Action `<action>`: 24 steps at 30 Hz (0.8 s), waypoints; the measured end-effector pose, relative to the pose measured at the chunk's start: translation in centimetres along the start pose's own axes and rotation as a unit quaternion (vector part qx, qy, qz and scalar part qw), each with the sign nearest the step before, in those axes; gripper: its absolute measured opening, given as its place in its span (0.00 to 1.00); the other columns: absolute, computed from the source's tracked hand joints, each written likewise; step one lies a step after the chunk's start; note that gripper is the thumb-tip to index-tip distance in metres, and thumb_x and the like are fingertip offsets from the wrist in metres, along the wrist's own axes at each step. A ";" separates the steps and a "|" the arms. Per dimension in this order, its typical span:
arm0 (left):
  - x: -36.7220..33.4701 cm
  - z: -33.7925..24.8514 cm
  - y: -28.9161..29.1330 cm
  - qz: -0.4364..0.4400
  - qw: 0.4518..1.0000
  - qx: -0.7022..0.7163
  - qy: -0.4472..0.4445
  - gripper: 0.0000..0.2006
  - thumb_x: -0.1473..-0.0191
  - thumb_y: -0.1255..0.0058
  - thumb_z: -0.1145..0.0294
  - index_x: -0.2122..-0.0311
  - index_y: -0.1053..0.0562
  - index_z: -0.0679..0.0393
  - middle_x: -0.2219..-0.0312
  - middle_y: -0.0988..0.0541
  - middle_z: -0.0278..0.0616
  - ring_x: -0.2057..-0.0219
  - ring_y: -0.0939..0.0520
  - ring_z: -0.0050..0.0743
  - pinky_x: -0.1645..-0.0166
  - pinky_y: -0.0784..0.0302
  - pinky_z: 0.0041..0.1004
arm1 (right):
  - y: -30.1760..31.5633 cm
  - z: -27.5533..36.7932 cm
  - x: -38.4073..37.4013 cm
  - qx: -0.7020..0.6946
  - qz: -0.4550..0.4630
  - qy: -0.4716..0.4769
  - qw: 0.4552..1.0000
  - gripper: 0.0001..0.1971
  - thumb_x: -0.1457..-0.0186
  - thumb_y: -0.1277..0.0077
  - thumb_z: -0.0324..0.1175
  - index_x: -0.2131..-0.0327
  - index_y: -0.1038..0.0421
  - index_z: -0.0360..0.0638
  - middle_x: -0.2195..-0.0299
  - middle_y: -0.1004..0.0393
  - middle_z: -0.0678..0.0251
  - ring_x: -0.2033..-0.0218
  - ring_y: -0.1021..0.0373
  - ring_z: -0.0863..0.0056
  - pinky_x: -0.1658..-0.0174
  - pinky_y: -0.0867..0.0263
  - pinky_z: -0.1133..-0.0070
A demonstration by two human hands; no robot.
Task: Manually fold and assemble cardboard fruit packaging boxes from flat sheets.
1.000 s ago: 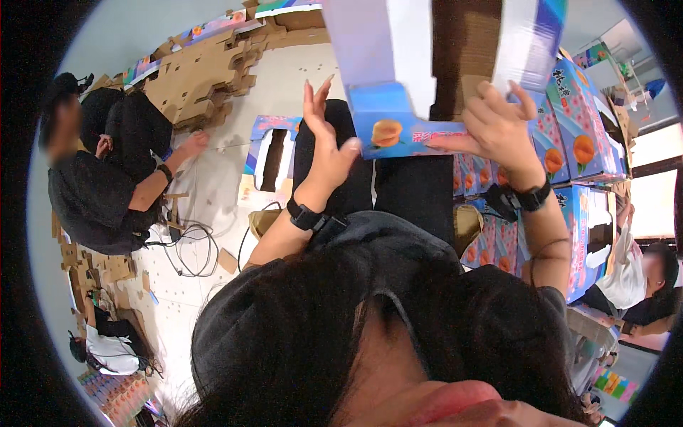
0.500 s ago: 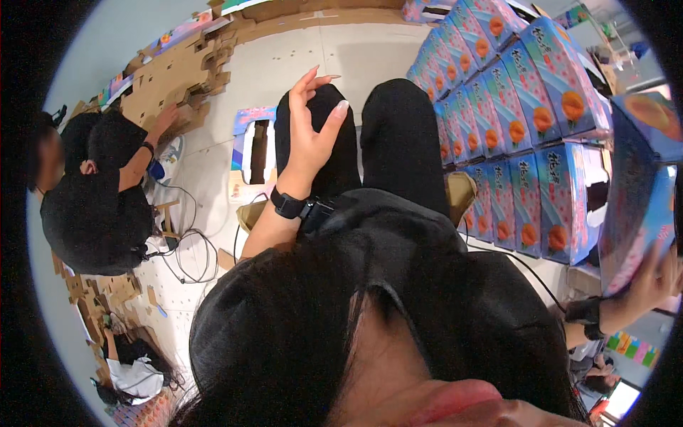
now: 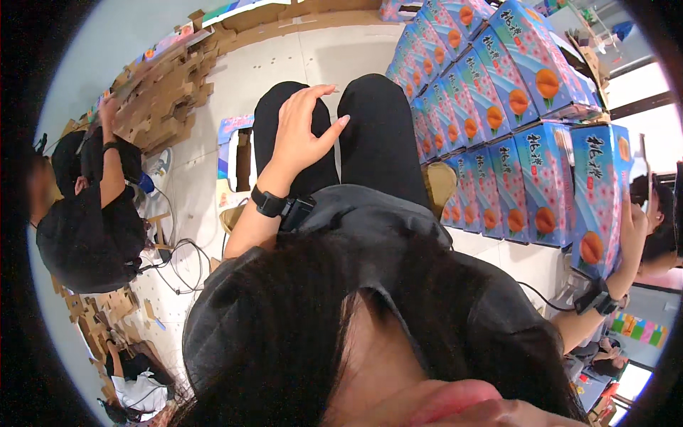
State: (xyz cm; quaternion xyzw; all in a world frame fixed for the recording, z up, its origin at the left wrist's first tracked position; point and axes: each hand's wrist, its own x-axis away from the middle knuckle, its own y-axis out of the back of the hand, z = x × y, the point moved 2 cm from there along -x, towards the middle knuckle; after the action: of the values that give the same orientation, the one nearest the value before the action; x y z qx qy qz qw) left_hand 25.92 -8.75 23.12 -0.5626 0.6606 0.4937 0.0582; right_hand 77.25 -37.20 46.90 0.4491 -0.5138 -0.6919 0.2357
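Our left hand (image 3: 300, 135) hangs loosely open; our right hand (image 3: 632, 233), partly hidden, touches a blue box (image 3: 596, 199), can't tell if gripping.

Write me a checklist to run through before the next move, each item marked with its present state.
1. Left hand empty: ok, fingers spread over the left leg.
2. Right hand on the nearest blue box: ok, at its outer side.
3. Right-hand grip firm: cannot tell, fingers partly hidden.
4. Nearest blue box touching the lower row's next box: cannot tell.
5. Coiled black cable clear of both hands: ok, on the floor at left.
6. Co-worker clear of the right hand: cannot tell, depth unclear.
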 end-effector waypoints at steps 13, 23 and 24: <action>0.2 -0.6 -0.1 0.085 0.995 -0.050 -0.010 0.20 0.55 0.42 0.63 0.54 0.28 0.51 0.53 0.26 0.40 0.47 0.29 0.43 0.44 0.40 0.39 | -5.4 2.8 -3.4 -0.016 0.073 0.034 0.997 0.31 0.40 0.54 0.52 0.81 0.37 0.26 0.89 0.43 0.67 0.83 0.46 0.81 0.76 0.46 0.74; 0.0 -0.4 -0.4 0.092 0.994 -0.049 -0.042 0.17 0.56 0.42 0.62 0.59 0.27 0.51 0.56 0.26 0.37 0.49 0.29 0.40 0.45 0.40 0.39 | -5.7 -1.3 -5.4 0.018 0.062 0.075 0.995 0.33 0.42 0.51 0.53 0.87 0.40 0.29 0.90 0.49 0.65 0.85 0.49 0.77 0.76 0.47 0.70; 0.0 -0.2 -0.5 0.092 0.994 -0.050 -0.039 0.17 0.56 0.42 0.62 0.59 0.27 0.51 0.56 0.26 0.37 0.49 0.29 0.40 0.45 0.40 0.39 | -5.9 -1.5 -5.7 0.018 0.064 0.078 0.995 0.33 0.42 0.51 0.53 0.87 0.40 0.29 0.90 0.49 0.65 0.85 0.49 0.77 0.76 0.47 0.70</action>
State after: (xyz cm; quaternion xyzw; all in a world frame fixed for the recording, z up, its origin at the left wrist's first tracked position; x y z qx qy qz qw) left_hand 26.42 -8.82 22.92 -0.4820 0.6815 0.5506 0.0103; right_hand 82.13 -31.31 43.56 0.4720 -0.5338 -0.6290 0.3108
